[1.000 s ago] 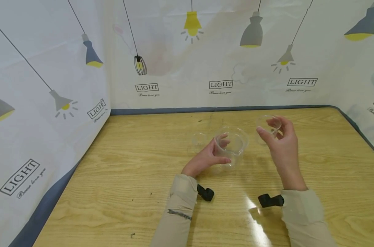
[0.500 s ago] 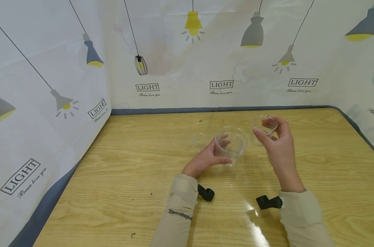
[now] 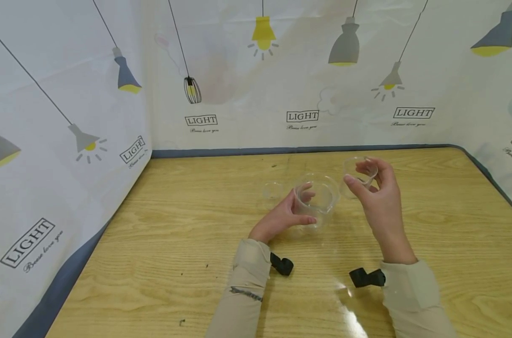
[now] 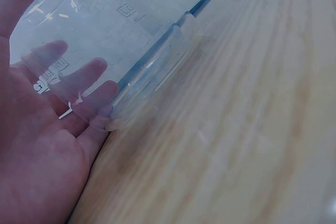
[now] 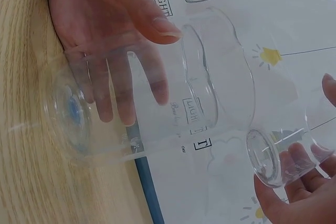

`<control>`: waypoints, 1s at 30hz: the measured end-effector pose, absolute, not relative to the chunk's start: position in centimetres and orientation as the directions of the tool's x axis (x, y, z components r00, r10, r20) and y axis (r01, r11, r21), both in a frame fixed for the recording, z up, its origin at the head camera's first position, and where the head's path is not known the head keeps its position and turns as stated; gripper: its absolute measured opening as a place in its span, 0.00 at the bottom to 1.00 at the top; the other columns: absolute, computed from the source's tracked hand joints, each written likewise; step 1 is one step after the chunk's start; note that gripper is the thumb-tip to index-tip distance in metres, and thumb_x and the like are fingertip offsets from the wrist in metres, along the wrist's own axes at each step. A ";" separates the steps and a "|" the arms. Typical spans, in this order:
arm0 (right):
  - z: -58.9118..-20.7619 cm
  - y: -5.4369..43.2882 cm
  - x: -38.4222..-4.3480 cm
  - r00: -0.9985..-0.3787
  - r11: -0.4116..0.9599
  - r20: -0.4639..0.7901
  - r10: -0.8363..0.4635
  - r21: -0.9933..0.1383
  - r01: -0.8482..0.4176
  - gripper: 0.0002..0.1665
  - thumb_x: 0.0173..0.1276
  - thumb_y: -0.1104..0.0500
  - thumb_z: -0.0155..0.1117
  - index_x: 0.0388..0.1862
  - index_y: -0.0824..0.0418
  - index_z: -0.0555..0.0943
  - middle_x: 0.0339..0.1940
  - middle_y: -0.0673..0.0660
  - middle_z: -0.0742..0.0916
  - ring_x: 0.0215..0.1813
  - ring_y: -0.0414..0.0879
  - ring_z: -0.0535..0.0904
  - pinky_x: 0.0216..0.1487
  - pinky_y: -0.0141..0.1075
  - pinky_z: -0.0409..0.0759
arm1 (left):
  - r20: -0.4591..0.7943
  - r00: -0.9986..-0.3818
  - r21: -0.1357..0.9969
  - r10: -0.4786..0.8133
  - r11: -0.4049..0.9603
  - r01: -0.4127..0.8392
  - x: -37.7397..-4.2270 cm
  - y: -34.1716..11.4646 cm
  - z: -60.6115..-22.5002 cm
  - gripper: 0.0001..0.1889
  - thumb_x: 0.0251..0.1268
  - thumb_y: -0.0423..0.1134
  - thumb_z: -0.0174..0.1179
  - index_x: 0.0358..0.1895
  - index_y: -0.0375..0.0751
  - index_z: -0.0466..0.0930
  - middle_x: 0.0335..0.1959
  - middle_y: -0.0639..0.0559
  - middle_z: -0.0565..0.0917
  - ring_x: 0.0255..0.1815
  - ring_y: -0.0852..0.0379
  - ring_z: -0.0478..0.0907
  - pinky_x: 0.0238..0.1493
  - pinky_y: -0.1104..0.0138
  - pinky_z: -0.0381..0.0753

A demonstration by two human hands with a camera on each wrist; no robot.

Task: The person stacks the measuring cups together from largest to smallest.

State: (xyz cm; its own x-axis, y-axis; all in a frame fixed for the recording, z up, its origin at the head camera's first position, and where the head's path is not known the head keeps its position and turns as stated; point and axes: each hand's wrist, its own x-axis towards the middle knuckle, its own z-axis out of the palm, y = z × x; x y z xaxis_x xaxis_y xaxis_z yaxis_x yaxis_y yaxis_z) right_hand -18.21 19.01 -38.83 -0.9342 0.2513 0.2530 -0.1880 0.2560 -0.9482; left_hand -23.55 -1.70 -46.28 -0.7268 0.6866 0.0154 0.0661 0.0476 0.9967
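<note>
My left hand (image 3: pixel 283 213) grips a clear plastic cup (image 3: pixel 324 211) with a wide rim, standing upright on the table. In the right wrist view a second, narrower rim shows inside the wide one. The left wrist view has several fingers (image 4: pixel 94 69) lying behind the see-through wall. Up and to the right, my right hand (image 3: pixel 380 202) holds a smaller clear cup (image 3: pixel 350 191) between thumb and fingers, its rim upward. The right wrist view shows this cup's round base (image 5: pixel 262 156) beside the larger cup's rim (image 5: pixel 247 66).
A small clear round piece (image 3: pixel 273 192) lies on the wooden table (image 3: pixel 175 244) behind the left wrist. A white sheet (image 3: pixel 247 94) printed with lamps walls off the back and sides. Black straps (image 3: pixel 283 265) stick out at both wrists.
My right hand has moved slightly left with the smaller cup, nearer to the larger one. The left hand keeps its grip and place.
</note>
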 end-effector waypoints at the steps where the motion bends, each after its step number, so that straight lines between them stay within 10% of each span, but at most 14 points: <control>1: -38.8 19.0 -18.2 -0.934 0.254 0.254 0.250 -0.948 -0.190 0.33 0.58 0.49 0.64 0.60 0.52 0.62 0.54 0.52 0.73 0.57 0.40 0.66 0.53 0.40 0.63 | 0.015 -0.726 0.997 0.687 0.047 0.066 -23.6 -1.7 -46.3 0.43 0.52 0.41 0.64 0.69 0.56 0.46 0.67 0.47 0.58 0.66 0.51 0.54 0.56 0.67 0.64; 30: -38.6 17.0 -17.9 -0.957 0.234 0.256 0.137 -0.947 -0.220 0.35 0.59 0.52 0.63 0.61 0.57 0.59 0.55 0.51 0.71 0.59 0.42 0.65 0.57 0.41 0.67 | 0.012 -0.727 0.996 0.686 0.056 0.069 -23.5 -1.7 -46.3 0.40 0.54 0.39 0.63 0.67 0.62 0.48 0.67 0.47 0.58 0.67 0.51 0.54 0.57 0.66 0.64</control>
